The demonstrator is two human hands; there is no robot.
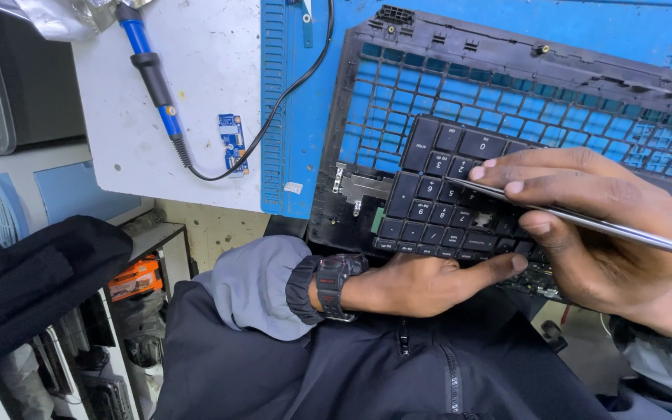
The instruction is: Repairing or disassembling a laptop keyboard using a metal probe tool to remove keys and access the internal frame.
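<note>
At the right of the frame my right hand point(600, 233) pinches tweezers point(585, 222), long axis pointing left onto the keyboard point(445, 194), while my left hand point(421, 284) lies flat, bracing its lower edge.

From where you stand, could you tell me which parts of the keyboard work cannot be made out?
All in the head view:
- The tweezers: the tips are hidden behind the right hand's fingers, and the back end is cut off by the right edge.
- The keyboard: its right part is hidden under the right hand.
- The left hand: most fingers are tucked under the keyboard's near edge.
</note>
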